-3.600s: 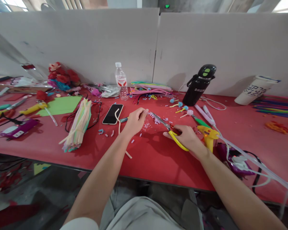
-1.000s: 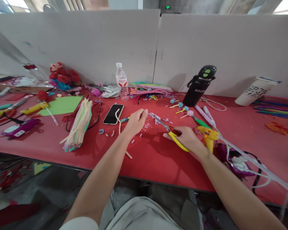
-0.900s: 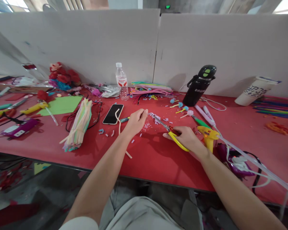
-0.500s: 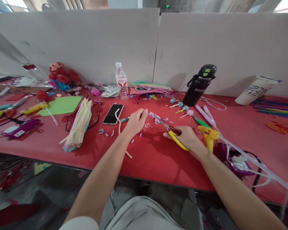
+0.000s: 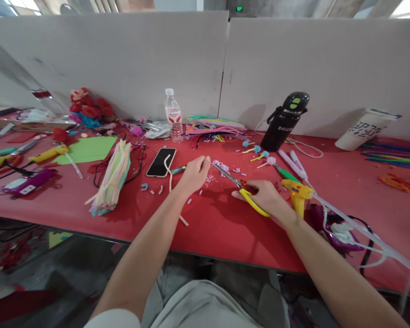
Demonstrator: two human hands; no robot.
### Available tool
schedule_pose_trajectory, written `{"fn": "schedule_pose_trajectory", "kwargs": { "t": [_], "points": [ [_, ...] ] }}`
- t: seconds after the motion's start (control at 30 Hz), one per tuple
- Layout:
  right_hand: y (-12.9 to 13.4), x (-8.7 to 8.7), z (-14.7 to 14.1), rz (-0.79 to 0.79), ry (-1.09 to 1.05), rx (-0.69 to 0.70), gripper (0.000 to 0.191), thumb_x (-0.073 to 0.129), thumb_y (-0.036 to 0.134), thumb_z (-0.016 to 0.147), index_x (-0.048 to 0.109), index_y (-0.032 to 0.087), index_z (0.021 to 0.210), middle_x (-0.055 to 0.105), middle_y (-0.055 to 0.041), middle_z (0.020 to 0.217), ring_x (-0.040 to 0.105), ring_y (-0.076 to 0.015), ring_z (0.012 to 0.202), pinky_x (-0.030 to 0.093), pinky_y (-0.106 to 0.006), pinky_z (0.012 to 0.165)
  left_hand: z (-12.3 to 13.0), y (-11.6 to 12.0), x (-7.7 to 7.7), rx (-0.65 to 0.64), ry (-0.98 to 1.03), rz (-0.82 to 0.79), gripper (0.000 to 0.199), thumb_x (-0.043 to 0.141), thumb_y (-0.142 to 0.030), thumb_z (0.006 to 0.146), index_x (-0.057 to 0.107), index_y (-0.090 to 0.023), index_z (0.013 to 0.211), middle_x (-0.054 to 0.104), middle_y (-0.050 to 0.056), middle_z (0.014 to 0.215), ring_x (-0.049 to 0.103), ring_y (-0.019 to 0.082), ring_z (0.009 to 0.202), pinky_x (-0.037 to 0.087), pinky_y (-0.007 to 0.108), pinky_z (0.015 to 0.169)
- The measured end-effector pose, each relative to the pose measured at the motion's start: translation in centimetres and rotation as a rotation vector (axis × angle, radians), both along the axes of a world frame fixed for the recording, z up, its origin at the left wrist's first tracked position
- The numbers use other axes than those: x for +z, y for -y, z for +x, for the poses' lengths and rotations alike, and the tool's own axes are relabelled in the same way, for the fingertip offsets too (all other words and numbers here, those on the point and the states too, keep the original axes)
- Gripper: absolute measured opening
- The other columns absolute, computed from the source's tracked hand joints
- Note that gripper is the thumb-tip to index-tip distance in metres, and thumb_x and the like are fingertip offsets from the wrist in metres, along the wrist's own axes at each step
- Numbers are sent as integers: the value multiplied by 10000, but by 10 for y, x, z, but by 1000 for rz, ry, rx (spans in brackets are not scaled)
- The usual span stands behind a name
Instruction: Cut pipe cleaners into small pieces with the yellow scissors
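Note:
My right hand [image 5: 261, 197] grips scissors [image 5: 252, 203] with yellow and red handles; their blades point up and left toward my left hand. My left hand [image 5: 197, 172] is closed in a pinch at the blade tips, and what it holds is too small to make out. Small lilac cut pieces [image 5: 222, 167] lie around and behind the blades on the red table [image 5: 212, 228]. A cream pipe cleaner [image 5: 171, 180] runs over the phone [image 5: 161, 162] and under my left forearm. Small pom-pom pieces on stems [image 5: 259, 155] lie beyond my right hand.
Bundled pipe cleaners [image 5: 111, 177] lie left. Behind stand a water bottle [image 5: 173, 116] and a black flask [image 5: 284, 120]. A yellow glue gun [image 5: 298, 196] with cords is right of my right hand. A white cup [image 5: 362, 130] leans at the back right.
The scissor blades look closer together than before. Both hands have stayed in almost the same place.

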State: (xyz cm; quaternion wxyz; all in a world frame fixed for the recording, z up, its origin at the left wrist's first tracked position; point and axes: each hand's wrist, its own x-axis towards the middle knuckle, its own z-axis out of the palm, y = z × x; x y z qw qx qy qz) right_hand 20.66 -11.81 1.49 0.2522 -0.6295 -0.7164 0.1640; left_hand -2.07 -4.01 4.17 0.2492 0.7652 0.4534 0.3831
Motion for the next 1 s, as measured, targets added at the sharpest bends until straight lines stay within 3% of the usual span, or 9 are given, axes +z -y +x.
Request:
{"fn": "schedule_pose_trajectory", "kwargs": {
  "t": [0.43, 0.7, 1.0],
  "points": [
    [-4, -5, 3, 8, 5, -1, 580, 576, 704, 671, 428, 158, 542, 315, 40, 530, 244, -76, 523, 212, -208, 437, 0, 1, 0, -9, 11, -16, 408, 285, -443, 933, 394, -181, 640, 441, -7, 569, 382, 106, 525, 262, 270, 549],
    [-3, -1, 2, 27, 20, -47, 623, 538, 757, 657, 370, 173, 522, 285, 39, 522, 233, -81, 518, 179, -229, 449, 0, 0, 0, -34, 14, 16, 384, 295, -428, 937, 397, -177, 664, 444, -14, 596, 410, 100, 558, 293, 256, 575],
    [-1, 0, 2, 30, -2, -41, 583, 577, 698, 672, 371, 172, 527, 272, 39, 543, 228, -77, 518, 184, -224, 437, -1, -1, 0, -32, 13, 39, 367, 323, -437, 929, 416, -178, 687, 467, -14, 618, 431, 104, 583, 319, 247, 597]
  ]
}}
